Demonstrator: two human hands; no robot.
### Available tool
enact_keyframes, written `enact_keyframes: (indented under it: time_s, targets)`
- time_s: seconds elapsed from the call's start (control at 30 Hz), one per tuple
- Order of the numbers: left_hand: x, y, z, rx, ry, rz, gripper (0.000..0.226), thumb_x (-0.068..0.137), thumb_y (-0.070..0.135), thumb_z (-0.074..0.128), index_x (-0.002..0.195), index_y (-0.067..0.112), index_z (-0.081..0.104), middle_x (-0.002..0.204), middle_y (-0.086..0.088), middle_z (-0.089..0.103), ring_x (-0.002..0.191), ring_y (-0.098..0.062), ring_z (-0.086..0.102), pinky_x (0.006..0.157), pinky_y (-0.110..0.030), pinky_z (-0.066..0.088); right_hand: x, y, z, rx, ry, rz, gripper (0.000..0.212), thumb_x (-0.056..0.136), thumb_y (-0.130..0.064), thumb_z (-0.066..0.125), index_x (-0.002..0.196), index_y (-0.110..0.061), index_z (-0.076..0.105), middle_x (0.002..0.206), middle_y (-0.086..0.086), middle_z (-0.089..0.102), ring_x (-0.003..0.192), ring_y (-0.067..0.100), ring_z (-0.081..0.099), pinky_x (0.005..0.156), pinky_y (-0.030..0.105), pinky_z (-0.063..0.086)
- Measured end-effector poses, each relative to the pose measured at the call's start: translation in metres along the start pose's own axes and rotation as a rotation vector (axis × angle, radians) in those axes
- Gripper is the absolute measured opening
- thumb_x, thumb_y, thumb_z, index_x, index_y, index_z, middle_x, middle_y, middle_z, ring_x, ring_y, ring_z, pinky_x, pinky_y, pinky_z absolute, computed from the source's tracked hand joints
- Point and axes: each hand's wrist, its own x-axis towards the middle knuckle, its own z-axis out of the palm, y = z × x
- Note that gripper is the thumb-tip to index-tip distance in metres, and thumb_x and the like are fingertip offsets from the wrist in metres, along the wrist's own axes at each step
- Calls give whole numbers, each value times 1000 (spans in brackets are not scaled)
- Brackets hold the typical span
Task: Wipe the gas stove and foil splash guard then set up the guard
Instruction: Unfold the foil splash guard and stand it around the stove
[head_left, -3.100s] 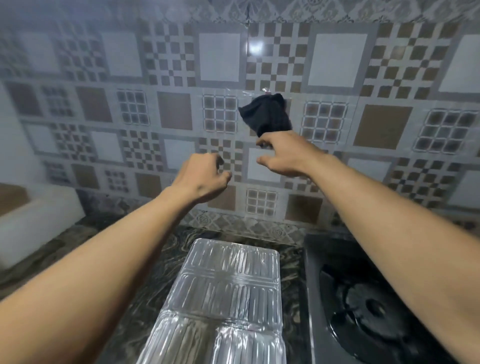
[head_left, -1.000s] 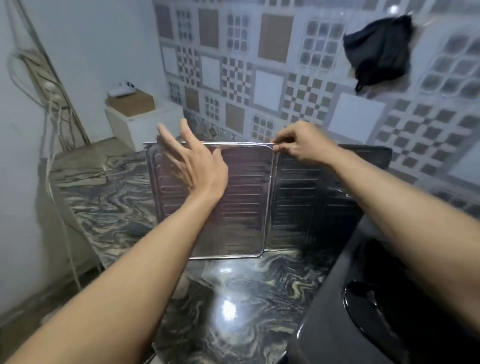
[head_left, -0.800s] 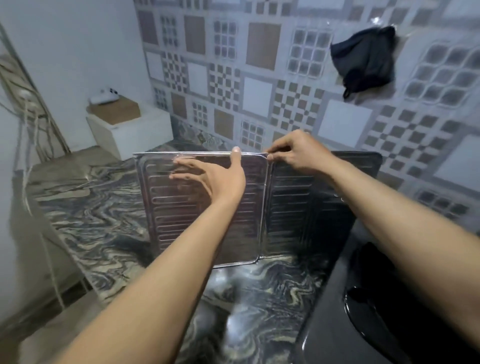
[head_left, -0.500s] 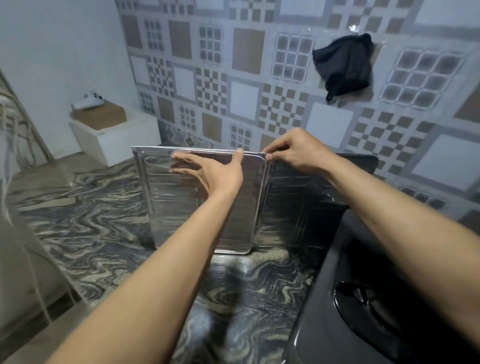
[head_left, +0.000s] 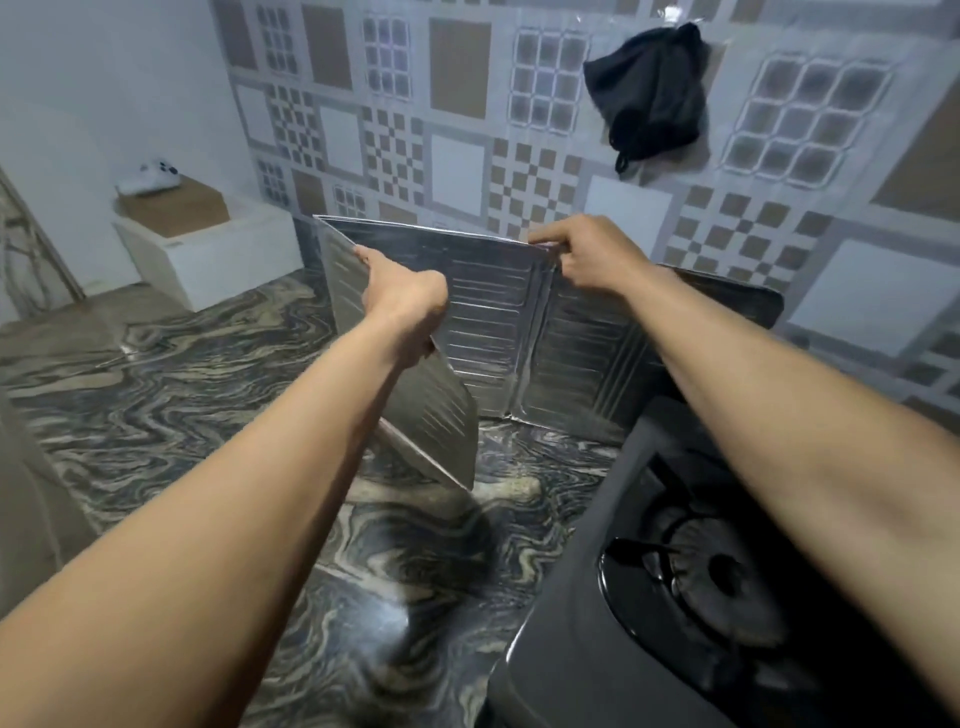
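The ribbed foil splash guard (head_left: 493, 317) stands upright on the marbled counter, against the tiled wall, just left of the black gas stove (head_left: 675, 587). My left hand (head_left: 405, 306) grips its left panel, which is folded forward toward me with its lower corner off the counter. My right hand (head_left: 587, 254) pinches the top edge at the fold between the middle and right panels. The right panel reaches behind the stove. A black cloth (head_left: 649, 93) hangs on the wall above.
The dark marbled counter (head_left: 182, 395) spreads left and toward me. A white box (head_left: 208, 249) with a brown top and a small white device stands at the far left corner. The tiled wall runs close behind the guard.
The guard went from lying flat on the counter to standing. In the last half second my left hand closed on the left panel and swung it forward toward me; my right hand kept its pinch.
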Motion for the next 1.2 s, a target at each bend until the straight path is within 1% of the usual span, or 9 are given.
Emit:
enact_keyframes:
  time_s: [0.13, 0.3, 0.47, 0.63, 0.87, 0.97, 1.03, 1.1, 1.2]
  targets:
    - [9, -1, 8, 225, -106, 190, 67, 82, 0, 40, 148, 7, 29, 121, -22, 54, 58, -24, 48, 34, -20, 37, 4, 37, -4, -116, -19, 47, 56, 88, 2, 50, 135, -28, 60, 133, 9, 62, 120, 30, 57, 93, 32, 45]
    - [7, 5, 16, 272, -307, 264, 44, 70, -13, 29, 100, 5, 57, 68, -11, 41, 49, -15, 39, 39, -14, 25, -2, 73, 0, -165, -36, -18, 74, 90, 7, 43, 146, -40, 41, 134, 14, 55, 120, 34, 52, 85, 32, 42]
    - [-5, 19, 34, 416, -485, 318, 56, 75, -17, 31, 111, 9, 64, 69, -8, 44, 53, -13, 38, 38, -18, 25, -25, 110, -19, -160, -60, 39, 75, 89, 7, 42, 143, -47, 42, 145, 10, 51, 114, 33, 57, 85, 35, 51]
    - [-16, 27, 64, 513, -591, 301, 66, 68, -19, 33, 69, 36, 70, 81, -8, 57, 72, -21, 52, 47, -21, 32, -64, 153, -52, -253, -61, 151, 77, 87, 6, 47, 144, -46, 41, 140, 11, 55, 113, 34, 58, 85, 36, 51]
    - [-43, 34, 90, 629, -702, 304, 95, 58, -11, 45, 134, 46, 55, 87, -15, 62, 58, -26, 45, 48, -24, 29, -108, 184, -52, -186, 26, 186, 74, 91, 7, 47, 144, -44, 41, 143, 14, 49, 129, 36, 47, 106, 39, 42]
    - [-57, 32, 100, 670, -714, 372, 67, 79, -18, 38, 104, 41, 59, 75, -1, 58, 41, -4, 55, 38, -19, 39, -127, 194, -57, -191, 67, 230, 77, 88, 13, 43, 144, -40, 44, 136, 15, 51, 129, 36, 45, 106, 38, 39]
    - [-69, 31, 106, 667, -740, 403, 50, 85, -12, 41, 85, 35, 57, 79, 2, 59, 56, -4, 63, 54, -20, 49, -139, 202, -65, -195, 75, 263, 79, 86, 16, 43, 143, -38, 46, 134, 15, 52, 128, 36, 46, 106, 36, 37]
    - [-75, 31, 112, 681, -744, 429, 44, 85, -10, 43, 98, 27, 64, 85, -2, 64, 72, -15, 63, 64, -24, 51, -150, 211, -73, -214, 84, 280, 78, 85, 15, 45, 143, -38, 46, 114, 9, 53, 117, 35, 51, 96, 37, 41]
    - [-86, 32, 121, 700, -760, 481, 51, 87, -9, 46, 129, 18, 61, 59, 8, 67, 48, -3, 59, 45, -22, 53, -162, 218, -76, -240, 113, 271, 74, 89, 7, 49, 147, -38, 40, 102, 0, 45, 103, 30, 53, 88, 40, 47]
